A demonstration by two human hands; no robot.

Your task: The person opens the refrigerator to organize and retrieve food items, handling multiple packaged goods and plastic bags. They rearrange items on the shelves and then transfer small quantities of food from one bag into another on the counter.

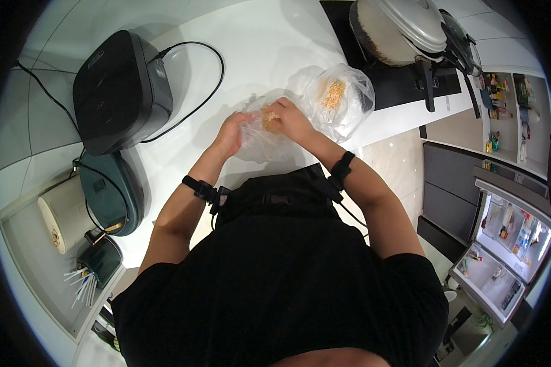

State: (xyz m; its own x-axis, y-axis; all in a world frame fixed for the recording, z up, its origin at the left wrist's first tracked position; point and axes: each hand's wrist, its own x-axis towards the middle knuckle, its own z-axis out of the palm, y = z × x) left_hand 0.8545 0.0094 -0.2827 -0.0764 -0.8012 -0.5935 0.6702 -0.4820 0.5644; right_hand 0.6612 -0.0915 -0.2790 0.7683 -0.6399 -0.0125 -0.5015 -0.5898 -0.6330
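Note:
A clear plastic bag (268, 146) lies on the white countertop in front of me, with a clump of golden, crumb-like food (270, 120) in its opening. My left hand (232, 133) grips the bag's left edge. My right hand (288, 118) is at the clump, its fingers curled down onto it; the fingertips are partly hidden, so whether they pinch the food is unclear. Just to the right, touching or nearly touching, sits a second clear plastic bag (349, 121) with more of the same golden pieces (334, 94) in it.
A black appliance (115, 91) with a cable stands at the left, a dark green appliance (108, 192) below it. A lidded pot (385, 36) and a pan with a black handle (470, 94) are on the black cooktop (390, 89) at the right. A refrigerator (509, 238) stands open at far right.

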